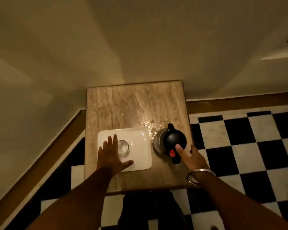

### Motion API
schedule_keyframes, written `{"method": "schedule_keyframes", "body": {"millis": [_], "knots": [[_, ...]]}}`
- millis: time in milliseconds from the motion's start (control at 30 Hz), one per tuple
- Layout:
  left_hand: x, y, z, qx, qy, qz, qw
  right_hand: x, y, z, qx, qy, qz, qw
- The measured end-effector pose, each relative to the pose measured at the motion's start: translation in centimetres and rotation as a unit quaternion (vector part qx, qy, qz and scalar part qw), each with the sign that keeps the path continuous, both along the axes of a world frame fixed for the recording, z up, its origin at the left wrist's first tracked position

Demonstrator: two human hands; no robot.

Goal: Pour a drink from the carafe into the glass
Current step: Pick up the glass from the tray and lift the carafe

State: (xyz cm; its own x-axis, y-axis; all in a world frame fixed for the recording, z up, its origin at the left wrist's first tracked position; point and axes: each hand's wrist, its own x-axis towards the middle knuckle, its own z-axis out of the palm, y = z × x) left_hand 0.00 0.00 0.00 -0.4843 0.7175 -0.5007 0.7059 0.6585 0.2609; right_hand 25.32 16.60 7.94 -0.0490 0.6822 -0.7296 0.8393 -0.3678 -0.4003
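Note:
A steel carafe (169, 140) with a black lid, a red button and a black handle stands on the right side of a small marble table (123, 105). A clear glass (123, 147) stands upright on a white rectangular tray (140, 156) at the table's left. My left hand (111, 156) hovers with fingers spread just left of the glass, partly over it. My right hand (192, 157) is spread beside the carafe's handle, one fingertip touching the lid near the red button. Neither hand holds anything.
The table stands in a corner, with cream walls behind it and to the left. A wet patch (148, 124) shines on the tabletop behind the tray. Black-and-white checkered floor (248, 146) lies to the right and below. A metal bangle (198, 175) is on my right wrist.

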Motion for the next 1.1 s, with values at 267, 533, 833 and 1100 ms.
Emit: {"method": "schedule_keyframes", "body": {"millis": [267,533,833,1100], "knots": [[0.1,0.6,-5.4,0.099,-0.088,0.196,0.972,-2.9,-0.9,-4.2,-0.112,0.087,-0.205,0.968],[0.7,1.0,-8.1,0.193,-0.123,0.240,0.943,-2.5,-1.9,-7.4,-0.044,0.151,-0.245,0.957],[-0.5,1.2,-7.0,0.228,-0.109,0.205,0.945,-1.5,0.3,-7.0,0.041,0.145,-0.166,0.975],[0.3,2.7,-1.1,0.295,-0.123,0.225,0.920,-1.2,3.1,-0.3,0.040,0.165,0.037,0.985]]}}
